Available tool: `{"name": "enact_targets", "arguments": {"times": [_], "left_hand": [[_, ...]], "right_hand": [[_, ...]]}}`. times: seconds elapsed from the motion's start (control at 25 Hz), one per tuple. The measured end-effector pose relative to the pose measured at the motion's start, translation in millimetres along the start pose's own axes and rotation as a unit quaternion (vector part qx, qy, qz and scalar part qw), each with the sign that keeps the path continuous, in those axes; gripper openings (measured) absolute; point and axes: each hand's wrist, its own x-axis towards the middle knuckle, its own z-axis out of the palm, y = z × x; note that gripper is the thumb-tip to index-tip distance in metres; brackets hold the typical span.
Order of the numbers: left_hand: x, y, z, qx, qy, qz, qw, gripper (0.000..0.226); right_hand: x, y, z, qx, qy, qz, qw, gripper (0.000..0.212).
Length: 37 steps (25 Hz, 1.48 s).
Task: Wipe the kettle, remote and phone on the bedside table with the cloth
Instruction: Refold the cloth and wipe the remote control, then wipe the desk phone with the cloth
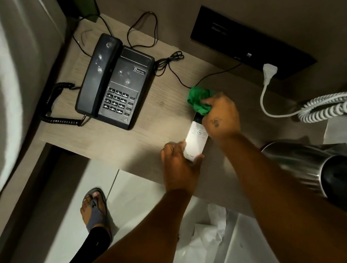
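Note:
A white remote lies on the wooden bedside table. My left hand grips its near end. My right hand presses a crumpled green cloth onto the remote's far end. The black desk phone, its handset in the cradle and dusty marks on its top, sits at the table's left. A steel kettle stands at the right edge, untouched.
A black wall panel holds a white plug with a coiled white cord. Thin black cables trail behind the phone. The bed borders the left. My sandalled foot and white crumpled paper are on the floor.

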Motion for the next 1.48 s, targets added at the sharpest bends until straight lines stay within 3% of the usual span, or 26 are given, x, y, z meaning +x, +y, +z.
{"name": "enact_targets", "arguments": {"times": [0.2,0.36,0.48,0.6,0.76,0.96,1.16,1.28,1.48], "left_hand": [[2.4,-1.8,1.6,-0.005,0.033,0.016,0.999,0.042],[3.4,4.5,1.3,-0.043,-0.006,-0.041,0.998,0.048],[1.7,10.6,-20.6,-0.028,-0.032,-0.021,0.999,0.077],[4.0,-8.3,-71.2,-0.036,0.005,0.025,0.999,0.097],[44.0,-46.8,-147.3,0.066,0.117,0.006,0.991,0.13],[106.9,-57.6,-176.6,0.13,0.082,-0.006,0.988,0.155],[130.4,-55.3,-167.0,0.113,0.073,0.0,0.991,0.152],[134.2,-55.7,-162.4,0.118,0.101,0.008,0.988,0.147],[134.1,-57.2,-162.6,0.103,0.105,0.01,0.989,0.136]], "right_hand": [[-61.7,11.9,17.0,0.008,-0.02,-0.05,0.999,0.037],[-40.3,6.2,8.7,0.056,-0.06,-0.011,0.997,0.035],[-35.3,2.9,-8.9,0.127,-0.044,0.035,0.99,0.033],[-39.5,-16.1,-22.7,0.085,0.03,-0.03,0.995,0.039],[-30.8,-87.4,-2.8,0.046,0.103,-0.119,0.986,0.044],[14.1,-177.7,43.5,-0.042,0.09,-0.162,0.982,0.034],[21.7,-186.5,73.4,-0.036,0.085,-0.135,0.987,0.039],[8.8,-180.7,81.3,-0.044,0.082,-0.168,0.981,0.038],[-23.7,-165.7,81.5,-0.047,-0.012,-0.212,0.976,0.041]]}}
